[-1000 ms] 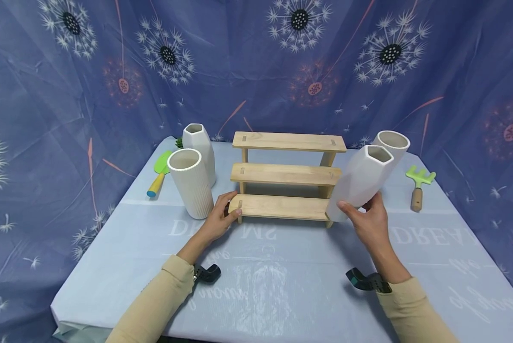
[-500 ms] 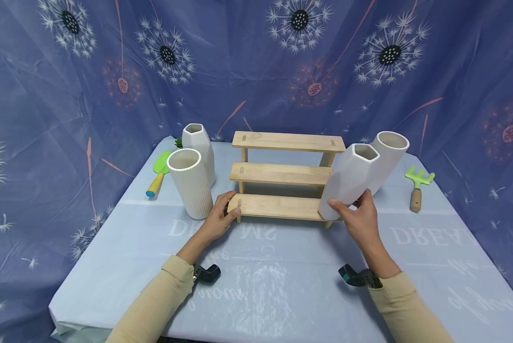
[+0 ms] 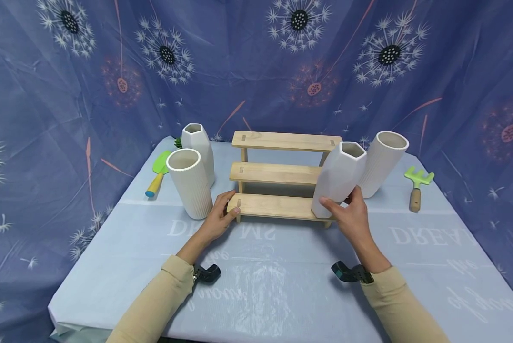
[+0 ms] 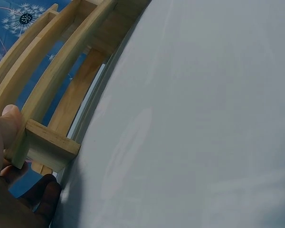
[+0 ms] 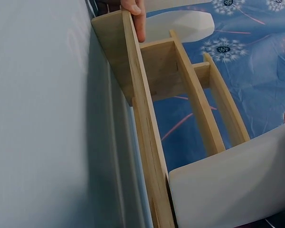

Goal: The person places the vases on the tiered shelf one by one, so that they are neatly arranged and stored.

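A three-tier wooden shelf (image 3: pixel 277 206) stands mid-table. My left hand (image 3: pixel 216 220) grips the left end of its lowest step, thumb on top; the left wrist view shows the thumb (image 4: pixel 10 121) on the board and other fingers below. My right hand (image 3: pixel 349 214) holds a white faceted vase (image 3: pixel 336 176) low on its side, thumb in front, the other fingers partly hidden behind. The vase's base is at the right end of the lowest step; in the right wrist view this vase (image 5: pixel 228 185) meets the board's edge (image 5: pixel 145 109).
Left of the shelf stand a white ribbed vase (image 3: pixel 191 183) and another faceted vase (image 3: pixel 199 147). A white cylindrical vase (image 3: pixel 382 162) is behind my right hand. A green toy trowel (image 3: pixel 158 174) lies left, a green toy rake (image 3: pixel 417 186) right. Patterned cloth (image 3: pixel 239 62) hangs behind.
My right hand has moved left with the faceted vase, bringing it further over the lowest step and uncovering more of the cylindrical vase. My left hand stays on the shelf.
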`<action>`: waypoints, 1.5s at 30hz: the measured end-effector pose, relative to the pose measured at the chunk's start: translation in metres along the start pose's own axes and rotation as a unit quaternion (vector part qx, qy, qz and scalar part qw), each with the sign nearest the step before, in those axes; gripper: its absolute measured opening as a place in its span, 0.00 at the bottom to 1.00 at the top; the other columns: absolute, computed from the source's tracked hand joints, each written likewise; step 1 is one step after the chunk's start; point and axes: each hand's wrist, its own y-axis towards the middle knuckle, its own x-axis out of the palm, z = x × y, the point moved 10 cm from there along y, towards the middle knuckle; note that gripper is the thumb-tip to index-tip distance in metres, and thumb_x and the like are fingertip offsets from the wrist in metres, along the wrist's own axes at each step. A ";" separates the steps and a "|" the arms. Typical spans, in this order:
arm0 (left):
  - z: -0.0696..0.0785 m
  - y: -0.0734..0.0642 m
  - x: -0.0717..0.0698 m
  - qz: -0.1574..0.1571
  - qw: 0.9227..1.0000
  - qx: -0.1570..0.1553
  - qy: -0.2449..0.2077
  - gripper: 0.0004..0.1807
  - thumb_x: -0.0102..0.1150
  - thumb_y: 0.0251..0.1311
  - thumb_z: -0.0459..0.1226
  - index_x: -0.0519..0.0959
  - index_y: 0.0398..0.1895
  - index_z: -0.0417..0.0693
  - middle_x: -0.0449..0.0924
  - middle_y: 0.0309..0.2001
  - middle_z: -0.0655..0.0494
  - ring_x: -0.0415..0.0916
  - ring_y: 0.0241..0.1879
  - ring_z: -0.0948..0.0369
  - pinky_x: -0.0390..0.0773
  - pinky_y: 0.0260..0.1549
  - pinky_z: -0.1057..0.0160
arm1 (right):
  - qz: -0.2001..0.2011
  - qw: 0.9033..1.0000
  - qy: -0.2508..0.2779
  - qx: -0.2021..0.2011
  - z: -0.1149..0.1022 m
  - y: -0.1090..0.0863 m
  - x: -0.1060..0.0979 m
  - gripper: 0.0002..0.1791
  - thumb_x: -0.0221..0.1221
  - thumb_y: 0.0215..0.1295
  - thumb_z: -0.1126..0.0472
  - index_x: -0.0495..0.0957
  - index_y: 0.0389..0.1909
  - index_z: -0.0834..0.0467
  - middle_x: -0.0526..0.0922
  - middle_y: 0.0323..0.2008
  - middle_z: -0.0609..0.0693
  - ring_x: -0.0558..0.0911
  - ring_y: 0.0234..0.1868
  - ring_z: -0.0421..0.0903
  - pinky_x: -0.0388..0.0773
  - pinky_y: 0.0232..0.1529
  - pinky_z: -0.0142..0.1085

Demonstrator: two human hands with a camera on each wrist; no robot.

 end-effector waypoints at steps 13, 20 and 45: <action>-0.007 0.003 0.001 0.008 1.000 0.001 -0.012 0.31 0.51 0.65 0.31 0.56 0.69 0.31 0.55 0.65 0.30 0.60 0.60 0.41 0.64 0.60 0.42 | -0.012 1.000 0.012 0.008 -0.001 0.003 0.013 0.47 0.70 0.50 0.48 0.56 0.66 0.57 0.69 0.62 0.58 0.69 0.59 0.54 0.63 0.63 0.52; -0.040 0.010 0.004 0.007 1.000 -0.011 -0.009 0.32 0.53 0.66 0.36 0.56 0.70 0.38 0.55 0.67 0.39 0.62 0.60 0.47 0.66 0.59 0.47 | -0.014 1.000 0.005 0.008 -0.003 0.004 0.018 0.46 0.70 0.50 0.48 0.57 0.65 0.58 0.70 0.61 0.59 0.70 0.59 0.55 0.64 0.63 0.52; -0.003 0.001 0.000 -0.004 1.000 -0.010 -0.028 0.31 0.51 0.66 0.32 0.55 0.69 0.30 0.54 0.66 0.32 0.61 0.60 0.43 0.63 0.61 0.44 | -0.024 1.000 0.001 -0.005 -0.009 0.008 0.032 0.47 0.70 0.49 0.46 0.56 0.67 0.56 0.70 0.62 0.59 0.72 0.58 0.55 0.68 0.60 0.51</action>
